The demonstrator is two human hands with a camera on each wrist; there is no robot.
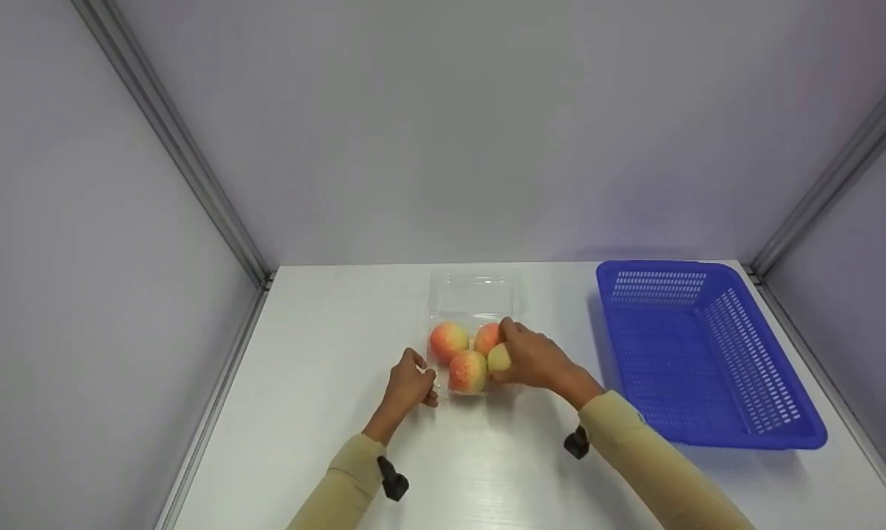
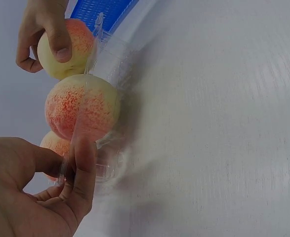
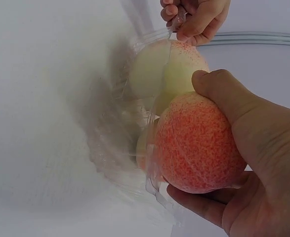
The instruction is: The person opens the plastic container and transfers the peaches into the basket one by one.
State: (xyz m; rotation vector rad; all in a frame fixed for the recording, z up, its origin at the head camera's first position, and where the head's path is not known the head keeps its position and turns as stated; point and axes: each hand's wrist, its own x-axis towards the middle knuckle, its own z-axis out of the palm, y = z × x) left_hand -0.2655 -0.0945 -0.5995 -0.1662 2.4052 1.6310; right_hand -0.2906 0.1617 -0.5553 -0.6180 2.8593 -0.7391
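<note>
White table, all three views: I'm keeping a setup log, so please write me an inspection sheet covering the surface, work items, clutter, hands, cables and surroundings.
Surface: white table, with a blue basket at its right.
Work items: four peaches grouped at a clear plastic box; its lid is open toward the far edge.
Clutter: nothing seen.
Left hand: pinches the box's edge.
Right hand: grips one peach at the group's right side.
Cables: nothing seen.
Surroundings: pale walls with metal rails at the corners; a black device at each wrist.
</note>
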